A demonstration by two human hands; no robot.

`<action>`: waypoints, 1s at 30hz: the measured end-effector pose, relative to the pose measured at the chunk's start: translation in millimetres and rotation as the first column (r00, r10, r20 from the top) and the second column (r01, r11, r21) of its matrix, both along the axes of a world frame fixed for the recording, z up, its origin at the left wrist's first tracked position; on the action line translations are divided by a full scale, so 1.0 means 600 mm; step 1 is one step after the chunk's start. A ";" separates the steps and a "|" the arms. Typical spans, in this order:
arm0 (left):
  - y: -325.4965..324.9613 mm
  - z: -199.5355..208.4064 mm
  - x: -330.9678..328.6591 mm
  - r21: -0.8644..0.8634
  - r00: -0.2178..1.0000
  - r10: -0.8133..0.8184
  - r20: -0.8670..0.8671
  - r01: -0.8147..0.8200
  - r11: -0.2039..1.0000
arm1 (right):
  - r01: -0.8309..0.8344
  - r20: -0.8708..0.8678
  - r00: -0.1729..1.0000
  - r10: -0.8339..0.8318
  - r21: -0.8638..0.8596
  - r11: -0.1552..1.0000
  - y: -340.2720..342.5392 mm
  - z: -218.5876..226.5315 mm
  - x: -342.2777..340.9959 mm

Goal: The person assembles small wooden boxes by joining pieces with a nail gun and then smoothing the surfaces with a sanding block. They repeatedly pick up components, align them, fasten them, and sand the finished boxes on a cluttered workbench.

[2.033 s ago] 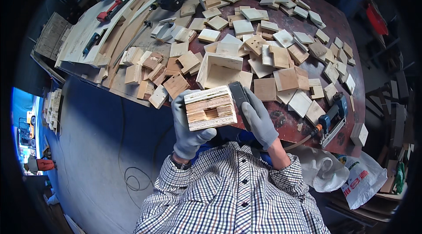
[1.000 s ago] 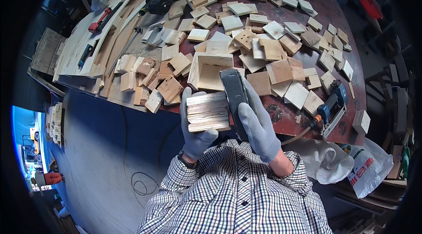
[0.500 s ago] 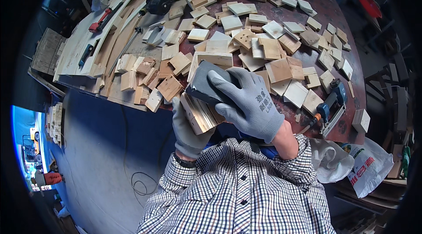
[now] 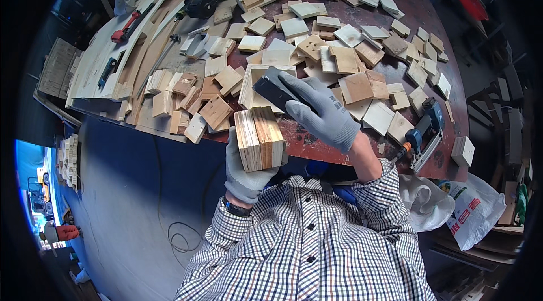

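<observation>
A wooden block [image 4: 259, 140] of several layered pieces sits upright in my left hand [image 4: 244, 179], whose gloved fingers wrap round its sides and base. My right hand [image 4: 327, 113], in a matching grey glove, grips a dark grey sanding block [image 4: 274, 89]. It is tilted and raised above and to the right of the wooden block, apart from it. Behind the sanding block, an open box of pale boards [image 4: 247, 93] rests on the table, partly covered from view by it.
Many small wooden pieces [image 4: 294, 28] lie scattered over the dark red table [image 4: 452, 131]. A blue nail gun [image 4: 425, 128] with a hose lies near the right edge. On the left are long boards [image 4: 93, 72], a red tool [image 4: 125, 27] and a black power tool [image 4: 202, 4].
The sanding block has come off the wooden block, moving up and right with my right hand. My left hand has turned the wooden block more upright, so its layered edges show.
</observation>
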State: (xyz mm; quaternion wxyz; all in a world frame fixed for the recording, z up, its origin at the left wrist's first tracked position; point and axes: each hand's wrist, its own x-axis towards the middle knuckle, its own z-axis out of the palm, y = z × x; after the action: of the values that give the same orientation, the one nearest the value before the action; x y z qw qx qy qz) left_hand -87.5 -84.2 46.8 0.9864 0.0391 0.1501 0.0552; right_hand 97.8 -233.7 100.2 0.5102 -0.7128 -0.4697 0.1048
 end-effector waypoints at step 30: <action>-0.004 0.046 0.020 -0.134 0.997 -0.055 -0.058 0.047 0.990 | 0.157 -0.161 0.979 -0.128 0.182 0.971 -0.006 -0.019 -0.026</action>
State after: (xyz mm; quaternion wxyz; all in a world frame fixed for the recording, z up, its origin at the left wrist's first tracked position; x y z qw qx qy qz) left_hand -75.2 -86.8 74.2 0.9828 -0.0209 0.1828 0.0186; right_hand 81.9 -237.6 88.8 0.6169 -0.6818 -0.3860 0.0744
